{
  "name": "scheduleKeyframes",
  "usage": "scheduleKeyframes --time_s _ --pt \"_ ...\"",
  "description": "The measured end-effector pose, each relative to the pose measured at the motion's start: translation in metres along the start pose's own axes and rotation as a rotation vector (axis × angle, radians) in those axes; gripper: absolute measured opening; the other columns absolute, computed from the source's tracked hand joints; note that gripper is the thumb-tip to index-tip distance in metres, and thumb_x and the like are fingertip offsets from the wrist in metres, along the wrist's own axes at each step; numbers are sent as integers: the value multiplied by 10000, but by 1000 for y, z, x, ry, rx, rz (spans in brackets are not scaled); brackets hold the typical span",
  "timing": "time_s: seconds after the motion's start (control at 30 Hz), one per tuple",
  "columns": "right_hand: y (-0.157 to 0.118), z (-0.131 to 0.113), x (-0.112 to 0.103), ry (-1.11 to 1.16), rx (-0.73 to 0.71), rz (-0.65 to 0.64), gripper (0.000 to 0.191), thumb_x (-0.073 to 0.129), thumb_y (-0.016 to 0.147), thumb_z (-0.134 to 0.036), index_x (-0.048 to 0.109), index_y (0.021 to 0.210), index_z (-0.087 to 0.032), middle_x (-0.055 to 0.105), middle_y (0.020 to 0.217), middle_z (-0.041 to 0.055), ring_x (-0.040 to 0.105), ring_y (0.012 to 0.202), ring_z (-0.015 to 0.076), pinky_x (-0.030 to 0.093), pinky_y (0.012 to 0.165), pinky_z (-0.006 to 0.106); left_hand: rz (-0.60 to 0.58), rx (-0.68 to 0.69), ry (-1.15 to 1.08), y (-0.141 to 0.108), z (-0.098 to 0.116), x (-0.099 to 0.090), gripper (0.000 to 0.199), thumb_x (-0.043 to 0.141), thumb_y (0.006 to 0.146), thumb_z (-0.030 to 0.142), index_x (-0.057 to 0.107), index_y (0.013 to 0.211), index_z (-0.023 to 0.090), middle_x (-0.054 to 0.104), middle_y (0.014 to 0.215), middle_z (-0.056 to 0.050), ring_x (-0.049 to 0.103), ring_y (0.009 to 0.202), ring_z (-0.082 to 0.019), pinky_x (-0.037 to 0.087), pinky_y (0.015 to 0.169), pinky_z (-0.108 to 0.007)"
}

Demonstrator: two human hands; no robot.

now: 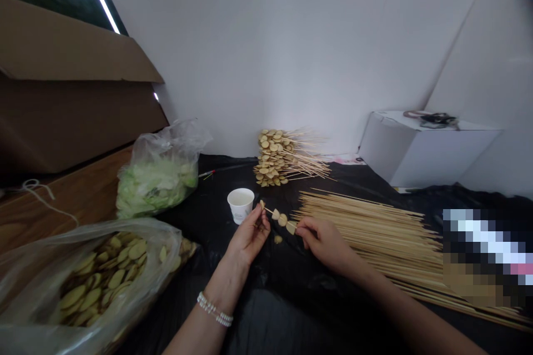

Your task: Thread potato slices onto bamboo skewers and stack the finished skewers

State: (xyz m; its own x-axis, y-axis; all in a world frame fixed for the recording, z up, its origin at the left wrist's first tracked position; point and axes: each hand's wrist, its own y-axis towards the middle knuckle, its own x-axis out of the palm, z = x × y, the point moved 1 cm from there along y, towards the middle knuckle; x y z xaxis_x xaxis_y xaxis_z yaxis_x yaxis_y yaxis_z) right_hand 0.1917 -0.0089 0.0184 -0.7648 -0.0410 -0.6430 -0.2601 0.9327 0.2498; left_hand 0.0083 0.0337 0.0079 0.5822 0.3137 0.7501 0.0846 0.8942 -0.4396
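My right hand [322,239] pinches a thin wooden skewer [268,210], which points left toward my other hand. Several pale potato slices [282,219] are threaded along it, spaced apart. At the skewer's left end, the fingertips of my left hand [249,237] grip another potato slice [262,205]. Whether the tip has gone through that slice I cannot tell. A small potato piece [277,239] lies on the black sheet [287,277] below the skewer. Just behind my left hand stands a white paper cup [240,198].
An open plastic bag of potato slices [104,277] lies at the left, with a bag of pale green vegetable [158,183] behind it. Loaded skewers [272,158] are stacked by the wall. Bare skewers [375,227] spread at the right, before a white box [428,150].
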Motion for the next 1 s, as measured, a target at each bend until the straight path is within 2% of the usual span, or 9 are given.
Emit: scheduleKeyframes --time_s 0.23,0.43,0.57,0.73,0.83,1.0 --pt "0 1 0 6 11 -4 225 481 842 -174 552 629 -193 582 583 -12 537 594 143 342 583 243 -24 19 32 1 0 -2 136 547 876 89 654 794 107 607 643 -10 566 496 -47 491 455 -130" --pt "0 2 0 15 14 -23 262 472 848 -172 535 594 -189 581 569 -11 537 590 139 340 591 238 -24 138 123 2 -1 -4 152 549 854 31 668 780 91 632 646 -6 567 487 -38 494 467 -118" --pt "-1 2 0 -11 11 -33 263 469 851 -165 532 596 -187 582 577 -6 535 589 138 334 591 236 -8 193 191 0 -2 -2 75 647 782 26 686 766 88 648 656 -4 557 485 -30 484 464 -107" --pt "-1 3 3 -129 -59 39 207 460 856 -155 552 673 -182 605 653 15 536 633 150 319 600 245 1 222 226 -1 -4 -2 54 736 704 52 704 728 88 645 631 2 547 491 -26 469 462 -99" --pt "-1 3 5 -145 -71 31 221 442 862 -150 532 663 -184 589 637 14 524 614 147 317 592 246 -4 240 231 0 -5 -3 90 779 655 70 713 713 83 651 639 -2 549 503 -26 460 466 -99" --pt "-2 1 4 -26 -33 -64 285 435 847 -117 478 574 -191 558 557 -9 521 565 125 334 582 226 -22 259 250 1 -6 -4 230 866 524 143 727 699 86 663 661 -5 547 528 -28 457 491 -106"
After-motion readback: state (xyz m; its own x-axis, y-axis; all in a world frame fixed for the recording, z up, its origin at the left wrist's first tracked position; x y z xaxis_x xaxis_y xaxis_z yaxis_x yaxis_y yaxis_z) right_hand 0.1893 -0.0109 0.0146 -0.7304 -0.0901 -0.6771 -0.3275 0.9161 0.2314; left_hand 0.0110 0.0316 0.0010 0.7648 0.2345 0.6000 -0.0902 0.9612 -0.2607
